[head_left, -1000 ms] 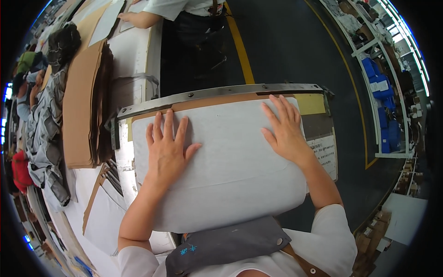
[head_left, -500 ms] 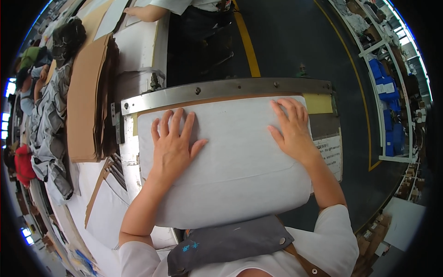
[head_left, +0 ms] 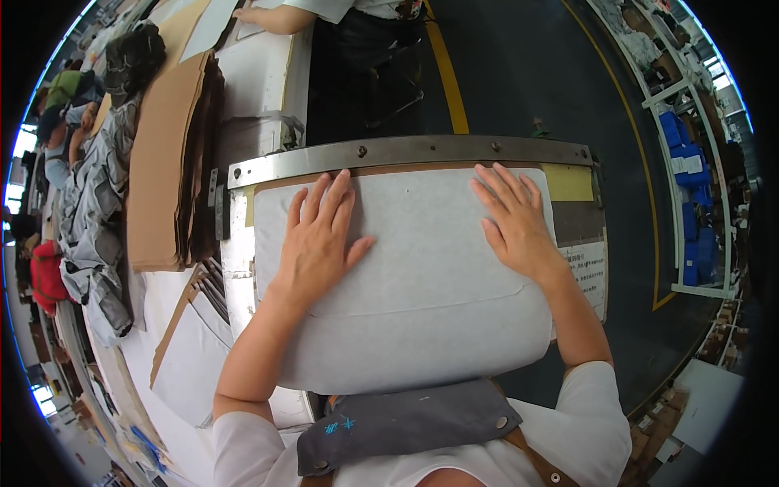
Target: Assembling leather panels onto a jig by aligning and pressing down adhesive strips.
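Note:
A large pale grey-white sheet (head_left: 414,243) with rounded corners lies in front of me, a crease running across its nearer part. A thin brown edge (head_left: 389,170) shows beneath its far side, along a straight metal bar (head_left: 422,149) with bolts. My left hand (head_left: 318,239) rests on the sheet's left half, palm down, fingers stretched toward the bar. On the right half lies my right hand (head_left: 517,227), flat and with fingers spread, its tips close to the far edge. Neither hand grips anything.
A stack of brown cardboard sheets (head_left: 166,170) stands on the white table at left, near crumpled grey fabric (head_left: 93,219). A co-worker's arm (head_left: 276,19) reaches over the table's far end. Shelving with blue bins (head_left: 690,166) stands far right. A printed paper (head_left: 586,272) lies right of the sheet.
My left hand has slid forward and to the right over the sheet, its fingers closer together. My right hand has shifted a little to the left. The whole view has moved slightly.

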Motion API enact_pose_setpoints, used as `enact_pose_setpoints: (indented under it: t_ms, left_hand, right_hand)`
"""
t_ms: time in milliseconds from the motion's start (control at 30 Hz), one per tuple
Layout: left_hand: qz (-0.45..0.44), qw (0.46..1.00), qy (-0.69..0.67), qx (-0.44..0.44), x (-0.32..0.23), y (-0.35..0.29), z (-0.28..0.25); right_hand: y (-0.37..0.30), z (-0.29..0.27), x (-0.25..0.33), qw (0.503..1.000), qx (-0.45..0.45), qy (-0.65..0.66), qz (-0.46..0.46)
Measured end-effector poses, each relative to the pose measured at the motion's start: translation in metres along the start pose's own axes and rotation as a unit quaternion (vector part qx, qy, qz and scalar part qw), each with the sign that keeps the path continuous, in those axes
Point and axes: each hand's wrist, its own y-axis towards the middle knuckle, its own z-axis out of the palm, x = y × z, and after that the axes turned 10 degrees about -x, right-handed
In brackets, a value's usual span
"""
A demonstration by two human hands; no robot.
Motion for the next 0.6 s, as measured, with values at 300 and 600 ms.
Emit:
enact_pose_setpoints:
  t_ms: [300, 600]
  left_hand:
    - [-0.181, 0.974, 0.127, -0.051, 0.024, -0.007, -0.002]
    - [-0.256, 0.961, 0.089, -0.055, 0.052, -0.013, -0.019]
  right_hand:
    - [-0.008, -0.001, -0.019, 0.983, -0.065, -0.029, 0.17]
    - [-0.008, -0.014, -0.024, 0.956, -0.063, -0.037, 0.285]
